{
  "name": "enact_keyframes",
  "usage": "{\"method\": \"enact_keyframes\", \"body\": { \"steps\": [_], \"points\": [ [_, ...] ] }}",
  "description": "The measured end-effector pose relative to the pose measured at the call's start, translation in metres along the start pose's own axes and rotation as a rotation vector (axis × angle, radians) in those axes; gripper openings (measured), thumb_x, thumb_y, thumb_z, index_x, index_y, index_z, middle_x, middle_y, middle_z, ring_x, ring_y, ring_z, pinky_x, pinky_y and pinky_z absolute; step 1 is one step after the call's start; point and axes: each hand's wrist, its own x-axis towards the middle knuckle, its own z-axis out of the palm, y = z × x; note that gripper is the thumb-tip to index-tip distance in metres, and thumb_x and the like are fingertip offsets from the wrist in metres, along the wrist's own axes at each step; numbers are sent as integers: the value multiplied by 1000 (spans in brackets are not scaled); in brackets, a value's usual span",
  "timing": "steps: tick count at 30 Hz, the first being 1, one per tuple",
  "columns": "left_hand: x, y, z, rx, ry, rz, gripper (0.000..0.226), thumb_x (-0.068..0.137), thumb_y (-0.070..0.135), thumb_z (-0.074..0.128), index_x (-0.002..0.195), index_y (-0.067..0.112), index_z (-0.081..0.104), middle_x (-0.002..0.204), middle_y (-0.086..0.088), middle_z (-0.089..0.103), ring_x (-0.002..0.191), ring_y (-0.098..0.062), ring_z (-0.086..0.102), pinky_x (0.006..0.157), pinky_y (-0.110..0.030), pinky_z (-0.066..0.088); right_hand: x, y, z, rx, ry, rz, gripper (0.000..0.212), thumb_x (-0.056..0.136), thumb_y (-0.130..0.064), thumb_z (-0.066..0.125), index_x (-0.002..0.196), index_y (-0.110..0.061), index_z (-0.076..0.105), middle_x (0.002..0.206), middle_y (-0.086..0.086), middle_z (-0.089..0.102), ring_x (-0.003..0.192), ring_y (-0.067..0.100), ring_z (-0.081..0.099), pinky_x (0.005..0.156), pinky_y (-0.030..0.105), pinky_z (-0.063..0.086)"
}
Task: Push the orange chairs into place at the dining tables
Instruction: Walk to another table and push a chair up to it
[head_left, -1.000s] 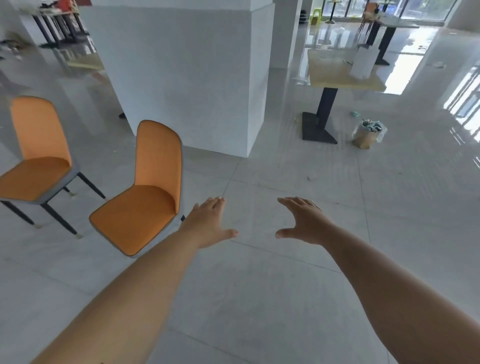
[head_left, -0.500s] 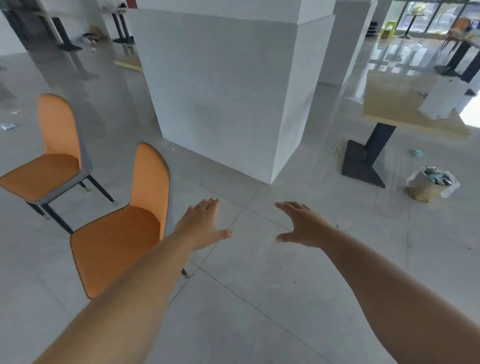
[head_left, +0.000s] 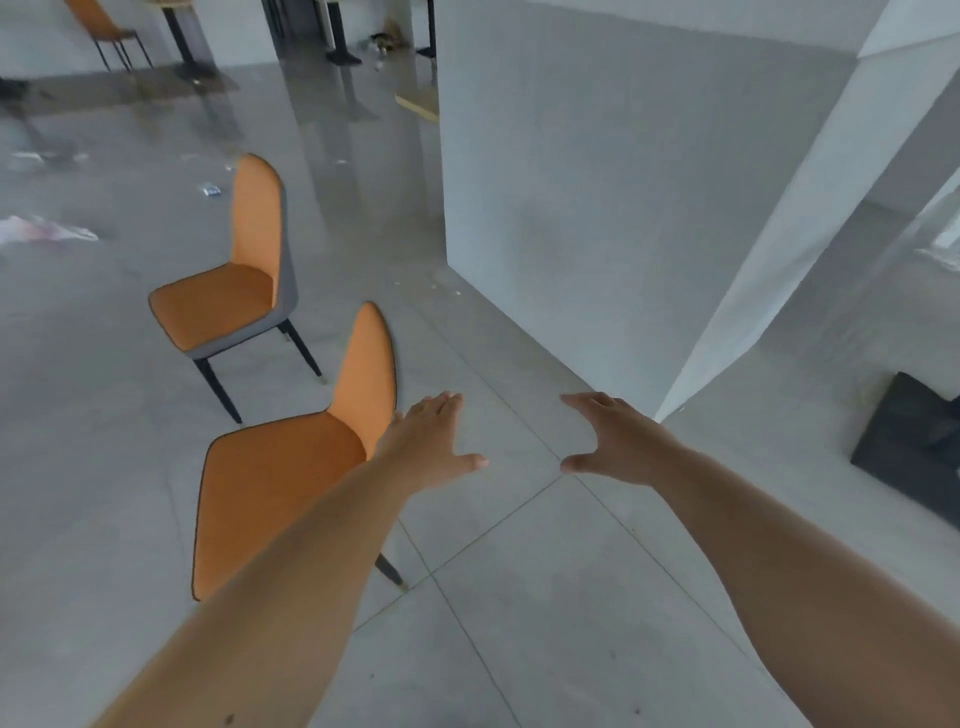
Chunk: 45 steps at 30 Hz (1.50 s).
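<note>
Two orange chairs stand on the grey tiled floor at the left. The near chair (head_left: 275, 493) faces left with its backrest toward the middle of the view. Beyond it is the second chair (head_left: 228, 296), also facing left. My left hand (head_left: 426, 447) hovers with straight fingers just right of the near chair's backrest, and my forearm crosses over its seat. My right hand (head_left: 618, 441) is stretched out over bare floor, fingers spread, holding nothing. A third orange chair (head_left: 101, 26) sits by a table far back at the top left.
A large white pillar (head_left: 597, 182) fills the middle and right. A black table base (head_left: 914, 447) lies on the floor at the right edge. Table legs (head_left: 340, 31) stand far back. Scraps of litter (head_left: 47, 231) lie on the floor at the left.
The view has swung to the left: the pillar and the black base slid right, and the chairs came closer to the middle. Both hands stay outstretched and empty.
</note>
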Motion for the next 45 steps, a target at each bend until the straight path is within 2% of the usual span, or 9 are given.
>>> {"method": "enact_keyframes", "body": {
  "steps": [6, 10, 13, 17, 21, 28, 33, 38, 45],
  "points": [
    [63, -22, -18, -12, 10, -127, 90, 90, 61, 48, 154, 16, 5, 162, -5, 8, 148, -23, 9, 118, -46, 19, 109, 6, -33, -15, -52, -146, 92, 78, -52, 71, 151, -30, 20, 156, -7, 26, 140, 17, 29, 105, 35, 34],
    [93, -45, -16, -25, 35, -303, 90, 88, 65, 48, 154, 19, 6, 162, -4, 11, 148, -24, 11, 117, -50, 19, 182, 13, -43, -39, -94, -281, 91, 79, -53, 70, 151, -30, 20, 156, -7, 27, 140, 16, 29, 105, 36, 35],
    [112, -50, -18, -30, 67, -459, 89, 88, 64, 50, 153, 19, 10, 160, -3, 17, 146, -26, 18, 116, -48, 22, 238, 20, -50, -71, -129, -397, 91, 78, -54, 70, 151, -30, 20, 156, -6, 27, 140, 17, 30, 107, 38, 36],
    [134, -37, -17, -107, 144, -696, 87, 85, 65, 52, 152, 23, 16, 155, -1, 28, 140, -25, 29, 114, -48, 27, 301, 34, -64, -109, -201, -574, 91, 79, -53, 70, 151, -29, 20, 155, -6, 28, 139, 18, 31, 106, 38, 36],
    [149, -3, -15, -167, 166, -858, 92, 86, 63, 54, 154, 19, 11, 159, -1, 22, 145, -24, 20, 118, -48, 20, 346, 42, -80, -188, -318, -695, 94, 78, -54, 70, 152, -27, 19, 156, -3, 27, 140, 19, 30, 109, 38, 34],
    [161, -11, -21, -233, 281, -1041, 88, 88, 59, 54, 154, 22, 9, 161, 0, 18, 148, -25, 13, 119, -49, 15, 399, -18, -70, -212, -394, -911, 94, 77, -52, 72, 151, -28, 20, 155, -1, 27, 140, 19, 27, 109, 38, 33],
    [162, -37, -19, -296, 285, -1180, 89, 88, 60, 54, 154, 23, 6, 162, 0, 13, 149, -26, 9, 119, -48, 12, 416, -55, -60, -230, -440, -1058, 92, 79, -49, 72, 151, -28, 20, 157, -1, 26, 142, 19, 25, 109, 39, 31],
    [178, -43, -35, -270, 307, -1241, 90, 87, 63, 53, 154, 25, 6, 162, 1, 13, 149, -25, 9, 119, -47, 12, 447, -78, -70, -241, -453, -1137, 90, 81, -49, 70, 152, -27, 19, 157, -2, 25, 143, 19, 23, 110, 38, 30],
    [203, -39, -55, -287, 327, -1437, 91, 87, 60, 55, 154, 22, 6, 162, 0, 10, 149, -25, 10, 119, -47, 15, 501, -109, -68, -265, -496, -1341, 90, 80, -51, 69, 151, -24, 20, 155, -1, 29, 141, 22, 27, 110, 41, 32]
  ]
}}
